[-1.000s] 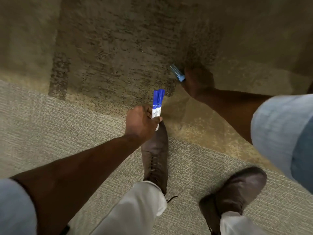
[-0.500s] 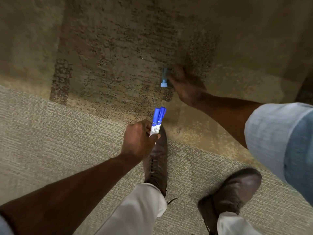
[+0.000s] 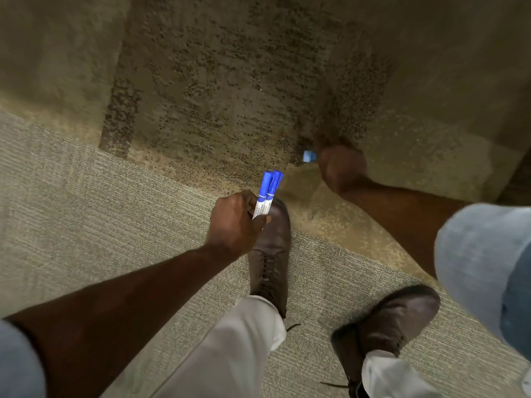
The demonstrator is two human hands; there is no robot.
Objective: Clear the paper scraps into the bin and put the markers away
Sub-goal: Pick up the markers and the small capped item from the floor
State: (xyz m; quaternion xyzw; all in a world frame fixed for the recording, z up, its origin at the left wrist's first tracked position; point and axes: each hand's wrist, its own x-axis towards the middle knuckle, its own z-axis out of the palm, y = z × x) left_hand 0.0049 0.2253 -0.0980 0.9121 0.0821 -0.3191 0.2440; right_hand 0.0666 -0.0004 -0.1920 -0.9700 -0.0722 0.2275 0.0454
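The scene is lit dimly and warmly, with a yellowish cast over the carpeted floor (image 3: 86, 225). The far part of the floor, toward the top edge, is darker and murky; the near part is lit more evenly. A soft shadow is cast on the floor around the right hand (image 3: 342, 168), which is smeared by motion blur, so its fingers cannot be made out. The left hand (image 3: 234, 222) and the blue markers (image 3: 267, 193) it holds are rendered fairly sharply, and the blue caps appear strongly saturated. Wide-angle distortion is seen at the edges: the sleeves at the lower corners are stretched and softened. No glare is seen.
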